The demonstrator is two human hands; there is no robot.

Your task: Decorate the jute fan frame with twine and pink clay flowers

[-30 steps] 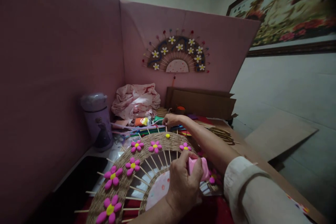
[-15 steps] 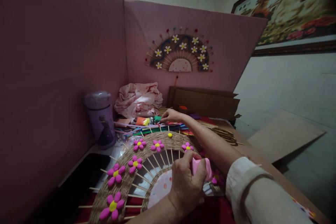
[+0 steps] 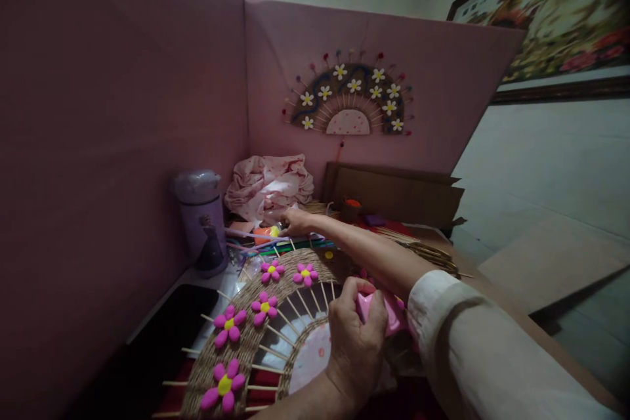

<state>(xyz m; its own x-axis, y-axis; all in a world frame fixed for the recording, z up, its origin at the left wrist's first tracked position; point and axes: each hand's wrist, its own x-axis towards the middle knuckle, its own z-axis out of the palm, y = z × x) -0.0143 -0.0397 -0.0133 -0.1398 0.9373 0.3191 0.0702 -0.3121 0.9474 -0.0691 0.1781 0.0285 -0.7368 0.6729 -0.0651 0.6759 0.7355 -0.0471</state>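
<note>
A: What is nearest?

B: The left hand (image 3: pixel 357 335), low in the middle, back of the hand up. Its fingers and thumb are curled tight round a pink lump (image 3: pixel 382 312), which sits just above the inner edge of the woven half-ring (image 3: pixel 246 341).

A: Which way does the lump lie?

B: Its long axis runs left to right. The left end is in the fingers; the right end slips behind the white sleeve (image 3: pixel 472 341).

A: And the half-ring?

B: It lies flat, arching away from the person, with thin wooden sticks (image 3: pixel 268 367) fanning out through it. 5 pink flowers (image 3: pixel 264 306) with yellow centres are in clear view on the band.

A: The other hand?

B: The right hand (image 3: pixel 295 222) is stretched far out over the half-ring, fingers pointing left. They are at an orange and yellow packet (image 3: pixel 266 232) among coloured strips. Whether they grip it I cannot tell.

A: Further back?

B: A purple bottle (image 3: pixel 199 220) stands upright at the left wall. A crumpled pink cloth (image 3: pixel 268 185) lies beside a cardboard box (image 3: pixel 394 193). A finished fan (image 3: pixel 349 98) with white flowers hangs on the pink partition (image 3: pixel 433 79).
</note>
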